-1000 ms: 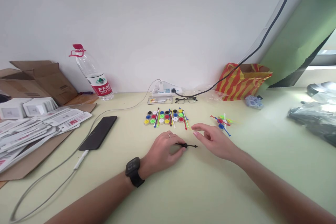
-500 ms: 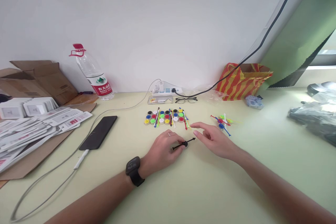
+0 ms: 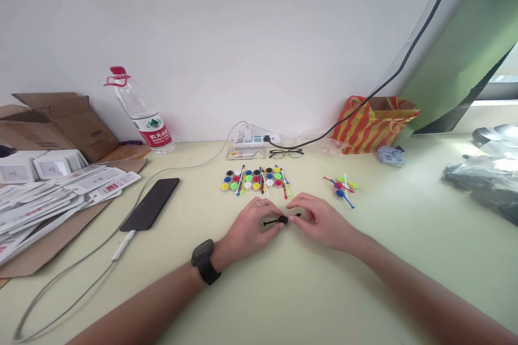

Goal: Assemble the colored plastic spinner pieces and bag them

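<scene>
A black arrow spinner [image 3: 283,220] with a round hub is held low over the table in front of me. My left hand [image 3: 251,229] pinches the hub between thumb and fingertips, and the arrow's tail sticks out under its fingers. At the arrowhead side is my right hand [image 3: 319,222], its thumb and index finger apart around the arrow; whether the thumb touches it I cannot tell. Beyond the hands, several coloured round discs [image 3: 247,179] stand in rows with thin coloured arrows [image 3: 285,182] lying across them. More loose arrows [image 3: 343,188] lie crossed in a small pile to the right.
A phone [image 3: 150,205] on a charging cable, stacked white tags [image 3: 68,188], a cardboard box [image 3: 81,124] and a large bottle [image 3: 149,124] stand left. At the back are a power strip [image 3: 254,137], glasses [image 3: 286,153] and a striped bag [image 3: 372,126]. Plastic-wrapped items [image 3: 485,178] lie far right.
My right hand has moved left and closer to the spinner, its thumb now by the hub. The arrow has turned slightly in my left hand's pinch.
</scene>
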Tool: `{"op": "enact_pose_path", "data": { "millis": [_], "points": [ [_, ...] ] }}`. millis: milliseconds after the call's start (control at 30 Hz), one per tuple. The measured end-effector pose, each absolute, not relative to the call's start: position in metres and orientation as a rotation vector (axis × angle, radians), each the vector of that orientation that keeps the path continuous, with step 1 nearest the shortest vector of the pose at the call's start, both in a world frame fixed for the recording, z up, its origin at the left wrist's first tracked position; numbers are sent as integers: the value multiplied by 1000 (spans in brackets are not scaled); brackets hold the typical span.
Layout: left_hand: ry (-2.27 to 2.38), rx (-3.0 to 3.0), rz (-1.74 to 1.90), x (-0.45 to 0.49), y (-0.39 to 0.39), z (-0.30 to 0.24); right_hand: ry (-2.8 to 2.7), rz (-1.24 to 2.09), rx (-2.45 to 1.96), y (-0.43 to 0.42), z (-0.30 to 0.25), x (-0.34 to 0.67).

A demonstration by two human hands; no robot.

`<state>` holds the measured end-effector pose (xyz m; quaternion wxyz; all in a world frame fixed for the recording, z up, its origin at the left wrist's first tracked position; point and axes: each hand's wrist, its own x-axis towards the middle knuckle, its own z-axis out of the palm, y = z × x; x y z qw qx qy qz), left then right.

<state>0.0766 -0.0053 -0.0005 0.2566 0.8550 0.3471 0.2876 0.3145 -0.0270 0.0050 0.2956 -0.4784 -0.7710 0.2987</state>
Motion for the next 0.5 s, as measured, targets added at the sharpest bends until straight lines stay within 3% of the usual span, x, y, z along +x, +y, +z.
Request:
{"op": "enact_pose_path", "data": {
  "millis": [500],
  "points": [
    [1016,2291,801,78,-3,-2,-2082,778,-1199,-24,-12,307]
  ]
}}
